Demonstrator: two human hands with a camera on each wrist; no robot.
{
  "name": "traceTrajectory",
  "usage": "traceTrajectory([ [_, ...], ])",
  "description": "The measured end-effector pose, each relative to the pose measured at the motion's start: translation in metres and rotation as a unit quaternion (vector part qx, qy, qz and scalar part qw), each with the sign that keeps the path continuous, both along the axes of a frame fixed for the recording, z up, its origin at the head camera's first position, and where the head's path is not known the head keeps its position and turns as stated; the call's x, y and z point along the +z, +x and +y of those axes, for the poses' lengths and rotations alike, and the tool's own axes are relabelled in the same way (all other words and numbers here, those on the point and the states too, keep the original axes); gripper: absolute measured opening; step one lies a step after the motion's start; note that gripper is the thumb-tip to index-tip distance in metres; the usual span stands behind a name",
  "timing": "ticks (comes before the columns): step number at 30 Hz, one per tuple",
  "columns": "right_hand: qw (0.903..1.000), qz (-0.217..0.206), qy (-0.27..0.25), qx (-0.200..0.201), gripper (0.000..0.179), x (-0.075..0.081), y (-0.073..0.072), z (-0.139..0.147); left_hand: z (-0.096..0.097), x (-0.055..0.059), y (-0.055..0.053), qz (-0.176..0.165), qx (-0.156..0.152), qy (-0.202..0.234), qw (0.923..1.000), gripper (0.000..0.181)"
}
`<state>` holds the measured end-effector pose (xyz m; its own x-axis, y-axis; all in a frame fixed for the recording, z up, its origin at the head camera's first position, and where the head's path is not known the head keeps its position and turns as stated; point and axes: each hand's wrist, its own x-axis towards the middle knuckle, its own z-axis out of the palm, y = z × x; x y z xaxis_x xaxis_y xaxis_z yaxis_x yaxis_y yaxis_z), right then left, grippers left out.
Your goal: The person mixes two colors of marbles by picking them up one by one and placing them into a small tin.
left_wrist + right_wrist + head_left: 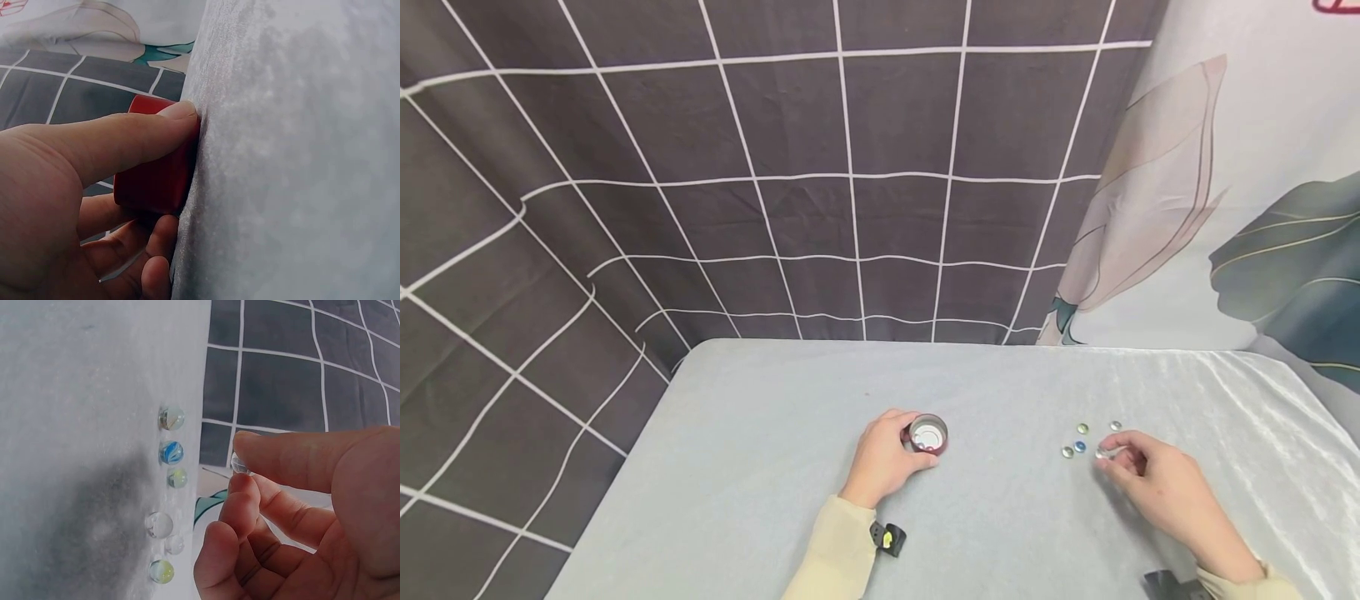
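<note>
There are 2 hands and 1 small red cup. The left hand holds the red cup near the middle of the bench; its thumb lies along the wall and the fingers are bent around the other side. The right hand is pinching 1 clear marble between thumb and finger, at the right part of the bench, well apart from the red cup.

On the bench the right wrist view shows 6 loose marbles: 1 with a pale brownish swirl, 1 blue, 2 with yellow-green and 2 clear. The head view shows only 4 loose marbles near the right hand, among them 1 blue.

Only the head view looks into the red cup, with its dark inner wall and whitish bottom; some small spots are inside, but I cannot tell what they are. The left wrist view shows instead its smooth outer wall, with the cup touching the bench cloth. The head view shows also 2 light sleeves and 2 black wrist devices. Behind hang 1 dark cloth with white grid and 1 white cloth with leaf print.
</note>
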<state>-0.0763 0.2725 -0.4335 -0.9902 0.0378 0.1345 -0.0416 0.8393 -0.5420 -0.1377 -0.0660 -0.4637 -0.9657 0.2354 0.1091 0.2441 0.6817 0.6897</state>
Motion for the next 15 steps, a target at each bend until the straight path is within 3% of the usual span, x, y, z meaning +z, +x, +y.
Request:
traceTrajectory([
  [15,0.9995,0.027,-0.009,0.014,0.016,0.000,-0.004,-0.014,0.000,0.000,0.000,0.001,-0.002,0.006,1.0000,0.052],
])
